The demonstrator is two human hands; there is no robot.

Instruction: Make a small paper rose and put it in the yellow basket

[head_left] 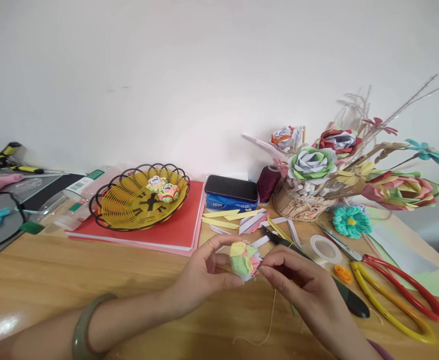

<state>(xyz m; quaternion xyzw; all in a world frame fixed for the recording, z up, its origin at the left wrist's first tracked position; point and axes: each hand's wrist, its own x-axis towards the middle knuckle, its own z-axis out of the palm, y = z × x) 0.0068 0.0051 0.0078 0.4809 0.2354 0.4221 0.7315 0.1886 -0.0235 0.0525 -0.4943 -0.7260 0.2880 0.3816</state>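
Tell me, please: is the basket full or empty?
Neither: the basket holds two paper flowers toward its right side, and its yellow weave shows around them.

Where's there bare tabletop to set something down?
Bare wood lies left of the left hand, between its forearm and the red paper stack. A smaller patch sits between the forearms, crossed by a thread. It's crowded behind the hands with paper strips, and right of the right hand with scissors.

I had the left forearm (pixel 140 316) slanting in from the lower left, the left hand (pixel 204 275) half-curled, fingers arched over an opposed thumb. Near it, I held the right hand (pixel 305 282) bent inward, thumb and forefinger pinched, remaining fingers folded.
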